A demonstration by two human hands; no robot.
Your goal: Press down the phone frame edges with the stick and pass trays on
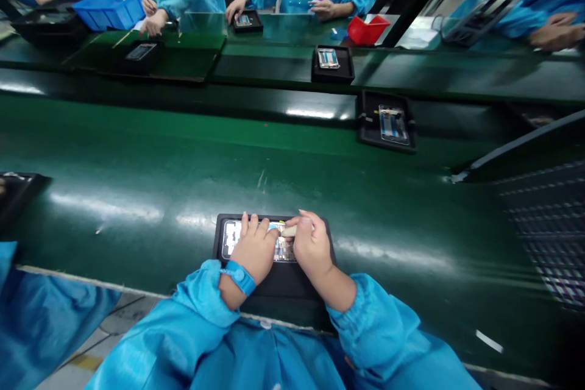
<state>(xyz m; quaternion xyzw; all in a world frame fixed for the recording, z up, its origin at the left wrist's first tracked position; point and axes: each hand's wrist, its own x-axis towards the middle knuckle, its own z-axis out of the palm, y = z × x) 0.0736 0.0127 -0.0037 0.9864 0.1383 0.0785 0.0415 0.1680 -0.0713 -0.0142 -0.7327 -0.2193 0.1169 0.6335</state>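
An opened phone-like device point(232, 237) with a silvery frame and exposed inner parts lies in a black tray point(269, 283) at the table's near edge. My left hand point(256, 250) rests on its middle with the fingers stretched out, covering part of it; a blue wrist strap point(241, 277) is around that wrist. My right hand point(313, 247) is closed in a pinch around a cream-coloured stick-like tool point(289, 232). The tool's tip points left, over the device's right part, close to my left fingers. Its other end is hidden in my right hand.
Across the green table point(159, 152) runs a dark belt with another black tray point(365, 134) holding a similar device. People in blue smocks work opposite. Behind the belt are a blue bin point(109, 9) and a red bin point(368, 30). A metal bar point(525, 140) slants at right.
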